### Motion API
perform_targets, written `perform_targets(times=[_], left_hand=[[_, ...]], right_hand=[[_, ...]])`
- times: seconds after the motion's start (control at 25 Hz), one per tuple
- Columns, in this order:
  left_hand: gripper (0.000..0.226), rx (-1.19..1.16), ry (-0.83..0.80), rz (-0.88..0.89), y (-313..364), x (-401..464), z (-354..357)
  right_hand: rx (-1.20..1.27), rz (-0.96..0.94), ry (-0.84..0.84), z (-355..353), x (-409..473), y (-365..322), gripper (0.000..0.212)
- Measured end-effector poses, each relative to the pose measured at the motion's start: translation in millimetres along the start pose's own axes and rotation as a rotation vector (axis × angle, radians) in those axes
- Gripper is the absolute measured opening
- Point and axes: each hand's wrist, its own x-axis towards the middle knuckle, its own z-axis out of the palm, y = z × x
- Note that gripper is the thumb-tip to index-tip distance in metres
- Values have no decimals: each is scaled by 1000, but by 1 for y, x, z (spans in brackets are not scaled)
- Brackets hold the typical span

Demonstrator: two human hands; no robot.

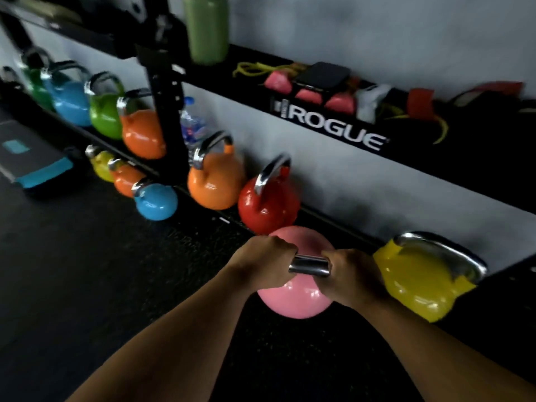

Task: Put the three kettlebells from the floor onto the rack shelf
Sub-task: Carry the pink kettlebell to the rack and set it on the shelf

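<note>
A pink kettlebell (293,300) with a chrome handle hangs over the black floor in front of the low rack shelf (333,219). My left hand (265,259) grips the left end of its handle and my right hand (352,274) grips the right end. On the low shelf behind it stand an orange kettlebell (216,184) and a red kettlebell (268,207). A yellow kettlebell (420,285) sits tilted to the right. Further left on the floor are a blue kettlebell (156,203), a small orange kettlebell (124,178) and a small yellow kettlebell (101,165).
A black rack upright (168,117) stands left of centre. A higher shelf (435,146) marked ROGUE carries bands, pink pieces and a dark pad. More kettlebells line the shelf at far left (72,103). A water bottle (191,123) stands by the upright. A step platform (32,161) lies at left.
</note>
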Motion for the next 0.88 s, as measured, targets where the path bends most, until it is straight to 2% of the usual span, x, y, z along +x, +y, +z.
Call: perform_targets(times=[0.16,0.44,0.64,0.88], left_hand=[[20,-33,26,134,6,84,1],[18,-32,36,282,-13,188,19],[16,-124,-96,225,-22,213,54],[30,-239,-93,111,-28,264,61]], right_hand=[[-41,199,61,-11,30,46,23],[10,351,89,1,84,91,27],[146,459,22,31,99,103,31],[210,499,47,40,141,131,30]])
